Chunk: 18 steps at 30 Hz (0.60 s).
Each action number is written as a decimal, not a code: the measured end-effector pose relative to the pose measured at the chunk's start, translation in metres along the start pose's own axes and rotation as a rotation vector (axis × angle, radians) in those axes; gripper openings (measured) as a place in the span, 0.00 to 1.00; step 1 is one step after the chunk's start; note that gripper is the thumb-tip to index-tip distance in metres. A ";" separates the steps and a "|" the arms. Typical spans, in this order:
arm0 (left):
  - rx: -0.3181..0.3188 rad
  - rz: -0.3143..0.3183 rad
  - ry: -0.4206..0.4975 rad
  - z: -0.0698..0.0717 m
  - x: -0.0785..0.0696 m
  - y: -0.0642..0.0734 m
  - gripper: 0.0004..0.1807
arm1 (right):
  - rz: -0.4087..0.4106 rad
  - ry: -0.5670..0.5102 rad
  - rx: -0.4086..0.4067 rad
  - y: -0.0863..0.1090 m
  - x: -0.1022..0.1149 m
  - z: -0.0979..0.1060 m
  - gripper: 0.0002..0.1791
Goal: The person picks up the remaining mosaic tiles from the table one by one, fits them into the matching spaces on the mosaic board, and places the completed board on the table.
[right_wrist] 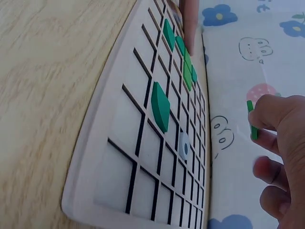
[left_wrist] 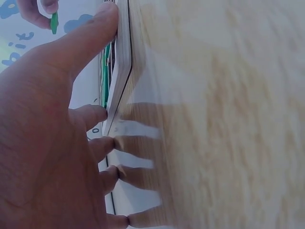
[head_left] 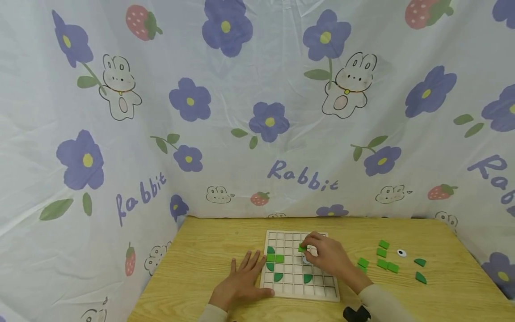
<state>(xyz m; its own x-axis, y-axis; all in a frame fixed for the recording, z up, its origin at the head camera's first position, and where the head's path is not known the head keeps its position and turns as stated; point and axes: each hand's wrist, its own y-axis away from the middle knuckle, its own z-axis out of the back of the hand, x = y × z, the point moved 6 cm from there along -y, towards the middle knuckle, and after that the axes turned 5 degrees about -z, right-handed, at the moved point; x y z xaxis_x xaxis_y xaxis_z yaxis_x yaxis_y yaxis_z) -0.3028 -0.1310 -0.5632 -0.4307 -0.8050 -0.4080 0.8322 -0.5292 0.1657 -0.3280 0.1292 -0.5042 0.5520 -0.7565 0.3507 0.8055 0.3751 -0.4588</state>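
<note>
Being pinched between thumb and forefinger of the right hand is one light green tile, thin and square. Those two fingers are parted only by the tile; the other right fingers are loosely curled, nothing seen in them. Tile is held clear of the board, seen over its far half from the head.

Below the right fingertips, an eye piece is set in the grid.

Left hand is laid with fingers straight and spread, nothing gripped. Thumb is rested on the board's edge at the near left corner; whether the forefinger touches the left edge cannot be told.

Just right of the left fingertips, two green squares are set side by side, with a dark green wedge beyond and another wedge nearer. A third wedge is placed near the left thumb, a fourth wedge nearer than the right fingertips.

Well right of the right fingers, loose squares are scattered on the table; a second eye disc and two loose wedges are found farther out.
</note>
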 end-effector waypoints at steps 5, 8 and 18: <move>-0.002 0.001 -0.010 -0.001 0.000 0.000 0.59 | 0.006 -0.007 0.025 -0.002 0.005 -0.011 0.08; -0.002 0.001 -0.021 -0.001 0.000 0.000 0.59 | 0.008 -0.010 0.036 -0.004 0.007 -0.017 0.07; -0.011 0.002 -0.014 0.000 0.000 0.002 0.58 | -0.060 0.004 0.118 -0.007 0.010 -0.040 0.06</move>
<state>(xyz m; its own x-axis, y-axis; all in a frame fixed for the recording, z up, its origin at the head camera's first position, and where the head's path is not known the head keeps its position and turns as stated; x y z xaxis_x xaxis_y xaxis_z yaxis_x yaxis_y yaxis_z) -0.3009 -0.1321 -0.5633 -0.4337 -0.8100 -0.3947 0.8369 -0.5244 0.1565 -0.3367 0.0973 -0.5301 0.5013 -0.7815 0.3715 0.8570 0.3894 -0.3375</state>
